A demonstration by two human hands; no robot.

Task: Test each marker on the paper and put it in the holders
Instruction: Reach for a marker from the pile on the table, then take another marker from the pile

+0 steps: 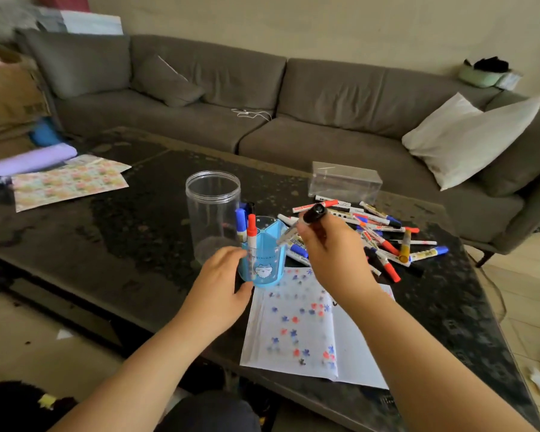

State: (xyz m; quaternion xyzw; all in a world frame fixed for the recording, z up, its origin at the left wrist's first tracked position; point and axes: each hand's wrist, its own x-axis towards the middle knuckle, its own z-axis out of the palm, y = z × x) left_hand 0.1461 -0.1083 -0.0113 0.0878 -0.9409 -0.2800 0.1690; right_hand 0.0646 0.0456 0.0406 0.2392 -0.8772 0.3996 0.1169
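- Black-capped marker [306, 221]: pinched in the right hand [332, 254], held tilted in the air above the blue holder, cap end up and toward the sofa, lower end blurred.
- Right-hand grip: fingers curled round the marker barrel, over the top edge of the paper.
- Left hand [220, 283]: fingers and thumb curved round the near-left side of the blue pen holder [264, 260]; fingertips touch its wall, thumb at its base.
- Blue pen holder: stands upright on the table [138, 244], divided into compartments, a cartoon face on the front. Inside: a red-capped marker [252, 235] in the front-left compartment, a blue-capped marker [240, 224] just behind it, something dark further behind. Which compartment holds the dark one, cannot tell.
- Clear plastic jar [213, 213]: upright, lid off, just left of and behind the blue holder; nothing seen in it.
- Clear rectangular box [345, 182]: further back on the right, beside the pile; contents not discernible.
- Loose marker pile [384, 235]: red, blue, black and one yellow cap, lying crosswise on the table right of the holder.
- White paper [296, 325]: flat at the near table edge, touching the holder's base, covered with small red, blue and black test marks.
- Floral patterned sheets [69, 182] at the far left of the table; grey sofa [262, 98] behind.
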